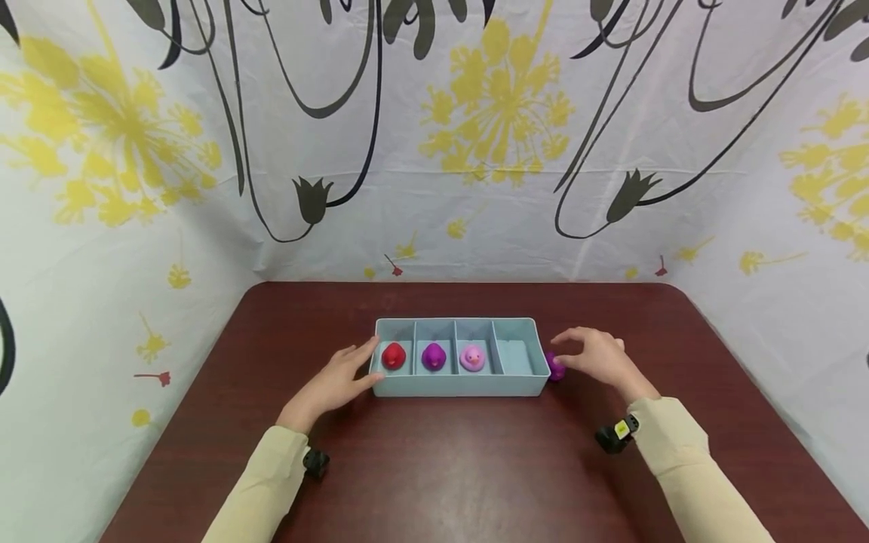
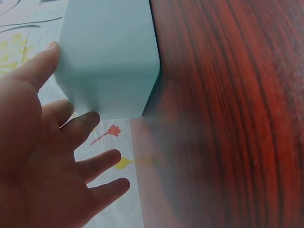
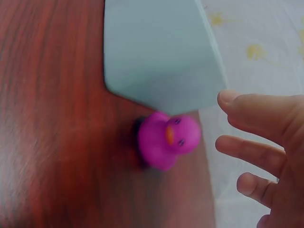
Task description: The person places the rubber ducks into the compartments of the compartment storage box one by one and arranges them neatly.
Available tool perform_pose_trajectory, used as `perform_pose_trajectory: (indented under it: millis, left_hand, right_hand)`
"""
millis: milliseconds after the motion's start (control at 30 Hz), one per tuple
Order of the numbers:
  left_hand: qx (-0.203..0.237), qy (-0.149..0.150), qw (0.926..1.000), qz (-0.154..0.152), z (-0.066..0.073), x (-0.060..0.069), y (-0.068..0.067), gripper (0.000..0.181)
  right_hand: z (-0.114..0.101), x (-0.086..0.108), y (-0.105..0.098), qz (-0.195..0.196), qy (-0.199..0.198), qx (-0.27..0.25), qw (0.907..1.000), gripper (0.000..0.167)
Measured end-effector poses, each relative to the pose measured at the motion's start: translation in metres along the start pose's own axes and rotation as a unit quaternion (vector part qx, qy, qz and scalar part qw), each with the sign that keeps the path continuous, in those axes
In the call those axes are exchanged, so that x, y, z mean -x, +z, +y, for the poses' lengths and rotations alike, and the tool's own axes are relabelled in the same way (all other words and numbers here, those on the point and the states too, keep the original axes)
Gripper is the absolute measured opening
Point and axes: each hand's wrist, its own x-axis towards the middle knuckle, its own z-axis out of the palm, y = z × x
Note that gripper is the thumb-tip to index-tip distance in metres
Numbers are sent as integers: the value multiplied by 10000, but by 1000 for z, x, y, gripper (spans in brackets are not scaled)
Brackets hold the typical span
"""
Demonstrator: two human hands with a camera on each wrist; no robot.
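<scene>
A pale blue tray (image 1: 458, 387) with divided compartments sits on the table. From the left, its first three compartments hold a red rubber duck (image 1: 393, 356), a purple rubber duck (image 1: 434, 357) and a pink rubber duck (image 1: 472, 358). My left hand (image 1: 338, 381) rests against the tray's left end, thumb and fingers spread. Beyond the right end, a second purple rubber duck (image 3: 164, 140) stands upright on the table beside the tray wall. Next to it is my right hand (image 1: 597, 357), fingers parted; the right wrist view shows a gap between fingertips and duck.
The dark reddish-brown table (image 1: 448, 467) has rounded far corners. White cloth (image 1: 380, 256) with yellow flowers and dark stems hangs behind it and along both sides. Each wrist wears a small black camera, one (image 1: 315, 462) on the left and one (image 1: 616, 435) on the right.
</scene>
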Motion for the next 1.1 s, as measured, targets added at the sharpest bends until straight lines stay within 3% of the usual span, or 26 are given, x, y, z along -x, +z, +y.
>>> perform_pose_trajectory:
  millis: [267,667,1100]
  left_hand:
    - [100,-85,9999,23,-1,1,1,78]
    - [72,-58,10000,-23,0,-2,1,79]
    - [138,-24,9999,-30,-2,-1,1,77]
  right_hand:
    - [15,3,14,-119,-6,-119,9999,40]
    - [21,3,25,-150,59,18,9999,40]
    - [18,0,4,185,12,85,9998,38]
